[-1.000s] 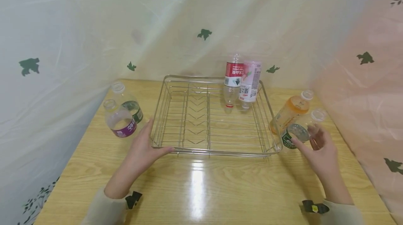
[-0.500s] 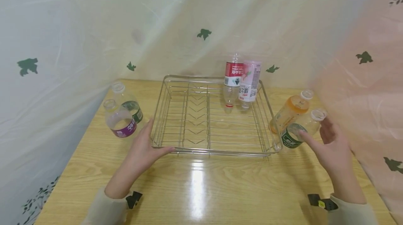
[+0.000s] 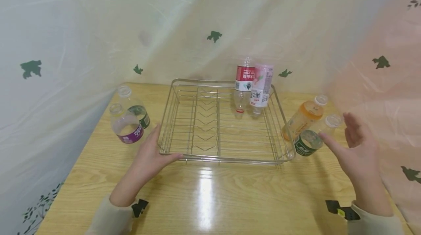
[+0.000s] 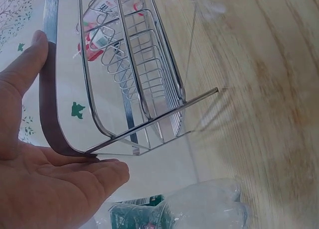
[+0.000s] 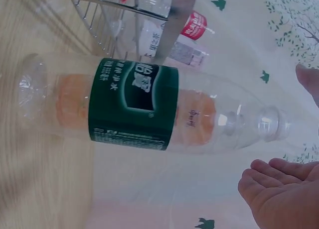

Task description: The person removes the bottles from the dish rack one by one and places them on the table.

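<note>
Head view now, and the left hand (image 3: 149,152) spreads round a corner of the rack (image 3: 223,159) while the right hand (image 3: 360,151) gapes empty beside the green-label bottle (image 3: 307,143) just outside it; left wrist, thumb (image 4: 27,64) meets rim (image 4: 48,94), best kept light; right wrist, bottle stands on bench (image 5: 45,179), fingers (image 5: 269,181) ideally wide so nothing tips.

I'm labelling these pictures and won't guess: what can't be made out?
Right wrist view: the middle of the orange bottle, behind the green label.
Right wrist view: part of the right hand, cut off by the right edge.
Head view: part of the rear left bottle, behind the purple-labelled bottle.
Head view: small print on the pink bottle, too small.
</note>
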The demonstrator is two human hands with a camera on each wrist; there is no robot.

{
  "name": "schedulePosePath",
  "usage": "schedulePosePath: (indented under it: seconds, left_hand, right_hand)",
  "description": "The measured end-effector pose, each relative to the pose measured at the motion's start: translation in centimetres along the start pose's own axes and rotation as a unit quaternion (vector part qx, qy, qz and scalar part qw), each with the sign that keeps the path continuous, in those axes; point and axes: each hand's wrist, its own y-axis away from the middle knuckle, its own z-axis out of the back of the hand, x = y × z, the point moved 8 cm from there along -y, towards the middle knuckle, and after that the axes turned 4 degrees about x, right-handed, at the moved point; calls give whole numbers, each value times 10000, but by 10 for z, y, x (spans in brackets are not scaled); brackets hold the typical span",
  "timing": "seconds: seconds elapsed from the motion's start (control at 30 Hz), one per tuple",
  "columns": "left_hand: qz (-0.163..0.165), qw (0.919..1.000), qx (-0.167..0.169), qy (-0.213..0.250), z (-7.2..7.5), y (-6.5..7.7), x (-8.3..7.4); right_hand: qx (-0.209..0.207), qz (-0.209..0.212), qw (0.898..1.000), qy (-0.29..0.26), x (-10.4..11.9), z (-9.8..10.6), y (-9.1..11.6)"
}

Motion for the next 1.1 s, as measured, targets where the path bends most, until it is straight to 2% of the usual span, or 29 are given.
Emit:
schedulePosePath:
  seconds: [0.2,0.37,0.63,0.8,1.1]
  left_hand:
    - [-111,9999,17,-30,-1,-1,-2]
    - [-117,9999,12,17,0,-1,-2]
    - [-36,10000,59,-26,0,-2,0]
    - [-75,9999,64,-35,0,-2,-1]
    - [-12,9999,120,-97,0,0,-1]
  right_hand:
    - [-173,44,9991,-394,13,6,1]
    - [-297,174,9993,-127,30,7,3]
    - [-250,418,9986,183,49,6,5]
    - [-189,723,9972,50,64,-1,6]
    - [139,999,9949,85,92,-24,5]
